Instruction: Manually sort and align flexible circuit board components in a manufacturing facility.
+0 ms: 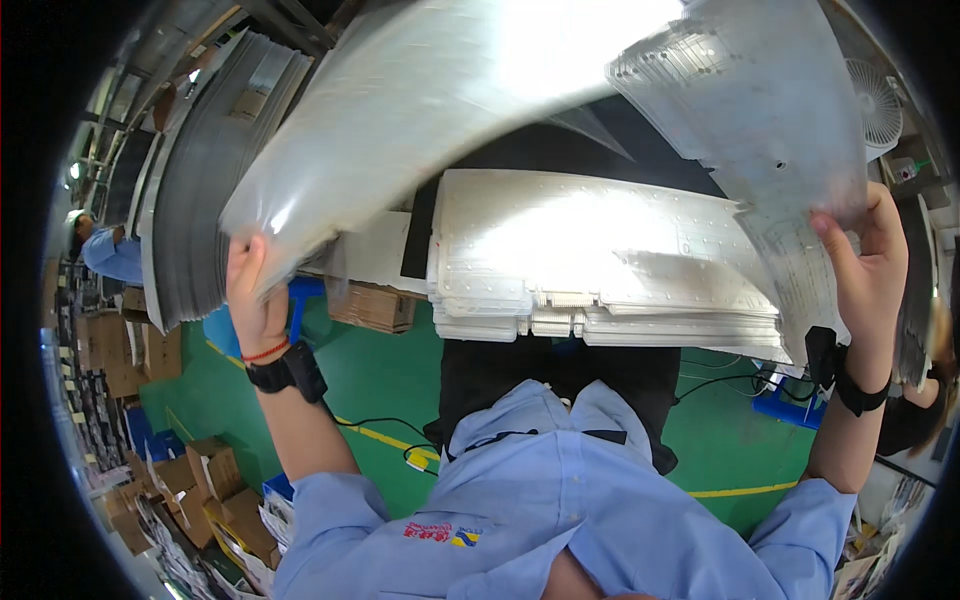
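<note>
Clear film (400,110): bowed and glossy; judged light, springy and slippery, easily creased.
Patterned sheet (735,110): thin, hanging curved; whether it joins the film cannot be told.
Hold points: outer edges and corners, judged best with a flat, gentle pinch.
Left hand (256,285): pinches the film's lower left corner; film rises from it and away rightward.
Right hand (866,265): thumb and fingers pinch the patterned sheet's right edge; sheet lies left of the grip.
Sheet stack (590,245): below and between both hands.
</note>
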A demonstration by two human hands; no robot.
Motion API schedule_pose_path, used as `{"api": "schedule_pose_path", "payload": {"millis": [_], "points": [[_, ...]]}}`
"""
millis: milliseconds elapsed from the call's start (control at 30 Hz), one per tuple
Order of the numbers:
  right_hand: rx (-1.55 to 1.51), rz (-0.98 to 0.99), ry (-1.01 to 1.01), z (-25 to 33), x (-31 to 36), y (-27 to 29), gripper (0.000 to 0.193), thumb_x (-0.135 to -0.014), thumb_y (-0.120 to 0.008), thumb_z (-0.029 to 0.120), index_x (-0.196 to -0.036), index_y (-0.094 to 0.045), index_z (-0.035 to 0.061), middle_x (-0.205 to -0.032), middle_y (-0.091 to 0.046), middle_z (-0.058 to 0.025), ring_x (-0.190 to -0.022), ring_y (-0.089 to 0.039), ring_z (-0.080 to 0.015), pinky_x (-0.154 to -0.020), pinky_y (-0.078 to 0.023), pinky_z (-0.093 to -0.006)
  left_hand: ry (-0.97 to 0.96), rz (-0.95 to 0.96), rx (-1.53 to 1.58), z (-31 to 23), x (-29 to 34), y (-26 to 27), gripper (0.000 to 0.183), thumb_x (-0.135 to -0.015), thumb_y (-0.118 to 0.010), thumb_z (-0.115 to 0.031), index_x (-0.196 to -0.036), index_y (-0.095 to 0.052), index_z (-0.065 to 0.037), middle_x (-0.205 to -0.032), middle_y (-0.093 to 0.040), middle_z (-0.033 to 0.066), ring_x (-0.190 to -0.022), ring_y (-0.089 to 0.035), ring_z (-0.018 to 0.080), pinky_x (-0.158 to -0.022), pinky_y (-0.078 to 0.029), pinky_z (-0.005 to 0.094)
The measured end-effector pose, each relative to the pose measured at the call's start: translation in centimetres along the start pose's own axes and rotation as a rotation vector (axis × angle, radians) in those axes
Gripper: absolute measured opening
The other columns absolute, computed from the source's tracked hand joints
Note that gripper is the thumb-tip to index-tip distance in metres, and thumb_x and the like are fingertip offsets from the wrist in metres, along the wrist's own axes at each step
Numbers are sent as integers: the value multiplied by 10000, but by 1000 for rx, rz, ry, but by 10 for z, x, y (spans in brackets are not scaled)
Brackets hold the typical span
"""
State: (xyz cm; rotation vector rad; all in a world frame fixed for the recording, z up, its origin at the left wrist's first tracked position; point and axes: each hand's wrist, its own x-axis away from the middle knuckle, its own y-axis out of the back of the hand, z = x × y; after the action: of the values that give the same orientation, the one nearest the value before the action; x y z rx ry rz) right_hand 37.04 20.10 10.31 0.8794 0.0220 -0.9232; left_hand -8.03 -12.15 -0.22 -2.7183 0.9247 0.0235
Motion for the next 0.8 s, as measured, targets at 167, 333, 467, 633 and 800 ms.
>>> {"api": "schedule_pose_path", "payload": {"millis": [167, 333, 467, 633, 800], "points": [[-51, 18, 2, 1, -4, -6, 171, -860, -694, -12, -981, -580, 27, -914, -639, -9, -898, -590, -94, -839, -449, -240, -95, 37, 248, 10, 18, 109, 309, -989, -581, -95, -1269, -509, 13, -1059, -583, 64, -864, -556, 104, -747, -479, 199], [-55, 43, 38, 6, -7, -10, 167, -852, -713, 7, -946, -576, 28, -896, -638, -19, -878, -594, -96, -829, -451, -241, -128, -216, 294, 5, 20, 109, 290, -961, -613, -49, -1225, -518, 23, -1043, -569, 69, -826, -551, 116, -685, -495, 176], [-40, 41, 49, 9, -7, -12, 172, -847, -724, 18, -936, -576, 24, -889, -642, -22, -878, -596, -100, -829, -451, -242, -150, -252, 297, -4, 0, 97, 300, -961, -608, -48, -1236, -511, 21, -1076, -574, 92, -877, -589, 149, -712, -528, 175], [-38, 47, 27, 8, -4, -11, 188, -845, -730, 32, -967, -588, 15, -898, -649, -23, -883, -593, -99, -839, -447, -245, -104, -240, 224, -19, -29, 63, 265, -978, -564, -34, -1230, -521, 36, -1143, -585, 128, -931, -619, 187, -758, -552, 191], [-73, 32, -5, 3, 0, -11, 206, -845, -734, 44, -993, -594, 12, -901, -648, -20, -884, -589, -95, -846, -444, -245, -9, -235, 153, -12, -48, 40, 254, -1013, -477, -37, -1251, -507, 48, -1178, -586, 153, -984, -627, 216, -844, -549, 231]]}}
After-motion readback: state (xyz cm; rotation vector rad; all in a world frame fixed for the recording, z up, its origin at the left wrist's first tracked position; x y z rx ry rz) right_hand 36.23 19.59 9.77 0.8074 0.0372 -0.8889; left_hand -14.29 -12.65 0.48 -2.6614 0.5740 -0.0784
